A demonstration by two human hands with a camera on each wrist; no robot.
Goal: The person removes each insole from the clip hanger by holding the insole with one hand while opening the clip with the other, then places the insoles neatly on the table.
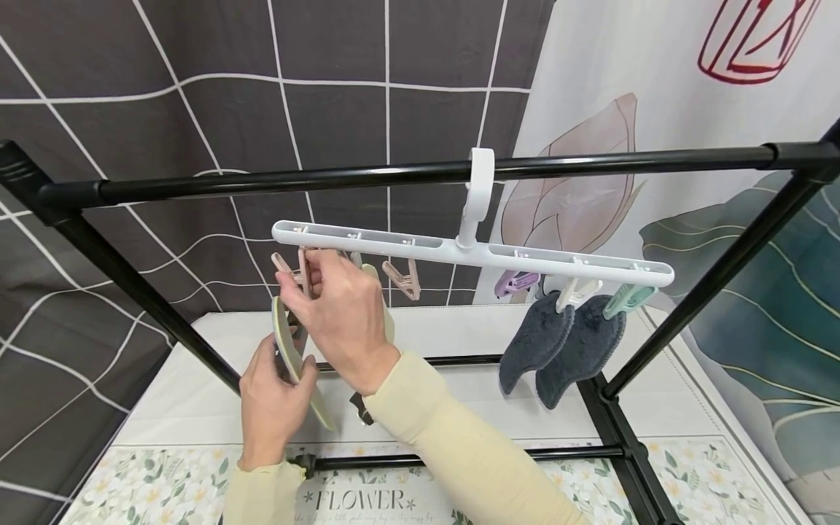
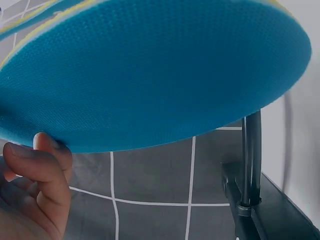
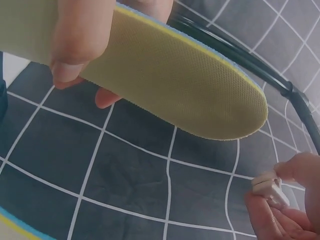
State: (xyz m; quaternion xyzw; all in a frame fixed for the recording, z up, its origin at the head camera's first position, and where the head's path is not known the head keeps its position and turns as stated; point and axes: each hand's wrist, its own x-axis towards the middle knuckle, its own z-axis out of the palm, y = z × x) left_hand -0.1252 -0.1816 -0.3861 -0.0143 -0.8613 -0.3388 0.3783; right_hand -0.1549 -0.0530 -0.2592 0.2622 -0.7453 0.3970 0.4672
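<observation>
My left hand [image 1: 278, 401] grips an insole [image 3: 185, 80] with a beige fabric face, a blue underside and a yellow edge. It holds the insole below the left end of a white clip hanger [image 1: 420, 248]. Just above, my right hand [image 1: 348, 313] pinches a pale pink clothespin [image 3: 270, 190] hanging from that end. The tip of the insole is apart from the clothespin in the right wrist view. A second insole [image 1: 389, 310] hangs behind the right hand, mostly hidden by it. Another pale pink clothespin [image 1: 403, 281] hangs to the right of that hand.
A black rack bar [image 1: 295, 179] carries the hanger by its hook. On the right, white [image 1: 579, 293] and green [image 1: 628, 299] clothespins hold two dark grey fuzzy sole-shaped pieces [image 1: 580, 350]. A purple clothespin [image 1: 517, 283] hangs beside them. Below lies a floral tablecloth [image 1: 164, 481].
</observation>
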